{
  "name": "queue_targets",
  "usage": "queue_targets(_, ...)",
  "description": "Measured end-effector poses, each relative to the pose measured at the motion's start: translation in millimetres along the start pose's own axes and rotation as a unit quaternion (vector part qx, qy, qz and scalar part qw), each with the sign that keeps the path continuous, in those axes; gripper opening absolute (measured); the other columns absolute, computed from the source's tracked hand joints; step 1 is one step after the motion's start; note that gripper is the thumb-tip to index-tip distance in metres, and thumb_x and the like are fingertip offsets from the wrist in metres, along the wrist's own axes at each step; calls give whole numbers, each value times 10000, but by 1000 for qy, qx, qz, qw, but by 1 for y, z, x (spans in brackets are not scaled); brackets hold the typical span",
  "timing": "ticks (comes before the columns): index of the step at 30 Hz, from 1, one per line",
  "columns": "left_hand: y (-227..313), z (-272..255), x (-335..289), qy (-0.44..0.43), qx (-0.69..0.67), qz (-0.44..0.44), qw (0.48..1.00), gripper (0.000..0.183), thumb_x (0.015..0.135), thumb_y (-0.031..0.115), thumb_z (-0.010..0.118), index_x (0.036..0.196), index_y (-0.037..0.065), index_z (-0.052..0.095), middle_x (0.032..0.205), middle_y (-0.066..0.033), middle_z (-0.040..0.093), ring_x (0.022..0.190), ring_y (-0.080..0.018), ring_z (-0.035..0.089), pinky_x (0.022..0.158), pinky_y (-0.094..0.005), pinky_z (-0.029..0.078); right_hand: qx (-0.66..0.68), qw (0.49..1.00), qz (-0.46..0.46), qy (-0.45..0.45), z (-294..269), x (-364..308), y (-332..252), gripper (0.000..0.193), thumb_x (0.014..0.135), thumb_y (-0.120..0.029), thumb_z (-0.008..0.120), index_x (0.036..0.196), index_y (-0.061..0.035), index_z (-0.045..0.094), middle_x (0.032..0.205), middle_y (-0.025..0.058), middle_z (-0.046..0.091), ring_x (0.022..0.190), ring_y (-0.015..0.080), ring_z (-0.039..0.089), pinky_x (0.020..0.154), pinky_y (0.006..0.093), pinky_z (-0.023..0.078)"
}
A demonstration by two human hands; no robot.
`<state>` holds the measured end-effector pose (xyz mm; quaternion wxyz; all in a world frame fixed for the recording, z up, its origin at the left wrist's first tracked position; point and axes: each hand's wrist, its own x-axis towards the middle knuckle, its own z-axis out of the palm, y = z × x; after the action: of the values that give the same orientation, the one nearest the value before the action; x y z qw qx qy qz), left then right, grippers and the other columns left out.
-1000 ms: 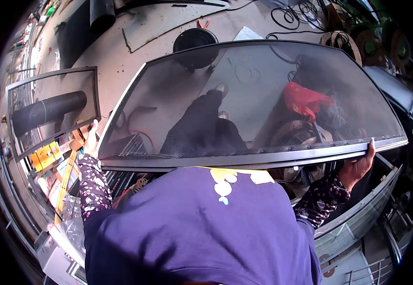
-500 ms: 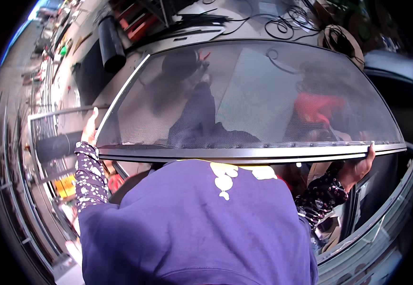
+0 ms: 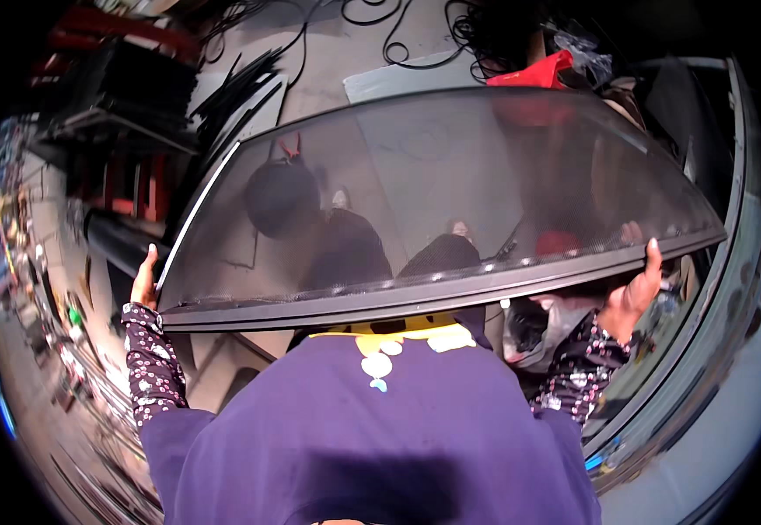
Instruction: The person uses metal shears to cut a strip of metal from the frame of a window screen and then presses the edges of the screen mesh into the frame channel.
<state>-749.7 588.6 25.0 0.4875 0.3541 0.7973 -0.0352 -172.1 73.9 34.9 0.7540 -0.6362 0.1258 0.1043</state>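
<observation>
A large framed mesh screen (image 3: 433,175) spans the space in front of my body, its metal frame nearest my chest. My left hand (image 3: 144,280) grips the frame's near left corner, thumb pointing up along the side and the other fingers hidden behind it. Close to the frame's near right end, my right hand (image 3: 636,297) holds the lower edge, its thumb laid over the front face. The near edge tilts, with its right end higher than its left. Through the dark mesh my legs, a round dark shape and a red-handled tool show dimly.
Black cords (image 3: 415,35) lie coiled on the floor beyond the screen, near a red cloth (image 3: 538,70). Dark strips (image 3: 240,92) and a black roll (image 3: 118,243) are at the left. A long metal frame (image 3: 735,166) runs along the right, beside a plastic bag (image 3: 542,328).
The view has swung to the right, and the screen has turned with me. Its right end now sits higher than its left. Both hands have kept their grip.
</observation>
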Motion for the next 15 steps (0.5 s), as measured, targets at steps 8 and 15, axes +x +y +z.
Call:
queue_targets(8, 195, 21, 57, -43, 250, 160, 954, 969, 678, 648, 549, 1368, 77, 177, 1371, -178, 252, 1222, -272, 323, 967, -382, 305, -35, 968, 44, 244, -4, -202, 49, 318, 813, -135, 516, 1067, 42, 444, 882, 174, 577, 794, 267, 580, 723, 379, 489)
queue_targets(15, 254, 73, 40, -108, 354, 232, 900, 928, 691, 698, 462, 1374, 141, 173, 1443, -70, 86, 1314, -240, 95, 1031, -420, 107, 72, 936, 81, 334, -91, -319, 97, 259, 784, -98, 523, 1025, -26, 460, 897, 130, 563, 802, 234, 572, 691, 365, 487)
